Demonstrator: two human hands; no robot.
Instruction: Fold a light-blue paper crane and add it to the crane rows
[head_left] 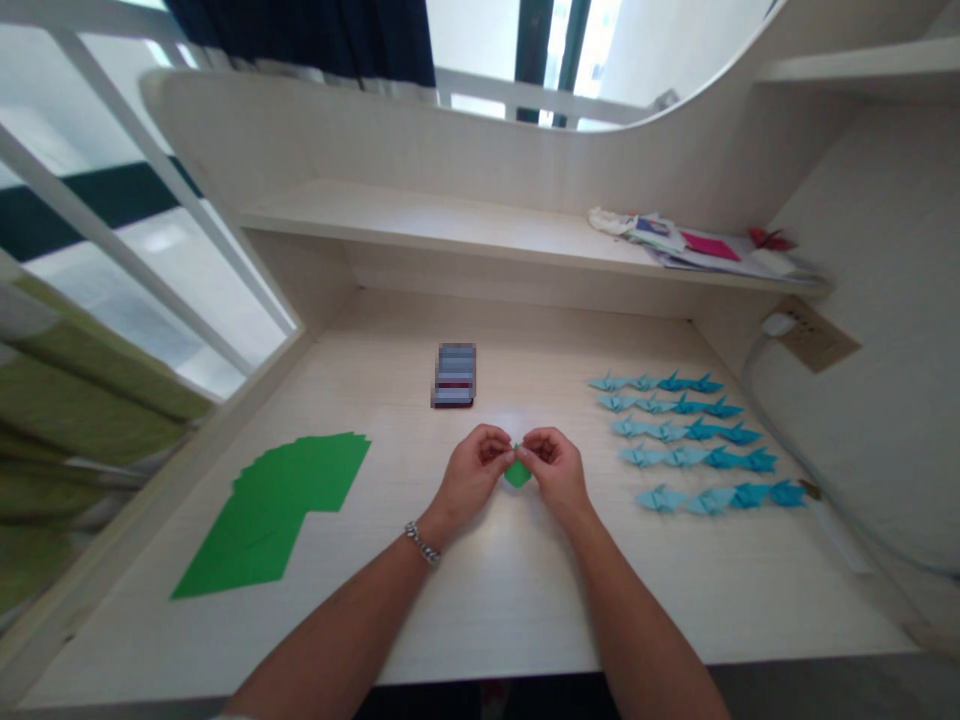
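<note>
Between my two hands, over the middle of the desk, is a small folded piece of green paper (517, 474). My left hand (480, 465) pinches its left side with thumb and forefinger. On the other side my right hand (553, 462) grips it the same way, and the two thumbs nearly meet. The fingers cover the paper's upper part; its lower end comes to a blunt point. To the left lies a fanned stack of green paper sheets (277, 500). Rows of folded blue paper cranes (697, 432), lighter on the left and deeper blue on the right, stand at my right.
A phone-like object (455, 375), its screen blurred, lies beyond my hands on the pale desk (375, 620). A shelf (450, 228) runs along the back, with papers (705, 245) at its right end. A cable (780, 430) hangs from a wall socket (814, 335).
</note>
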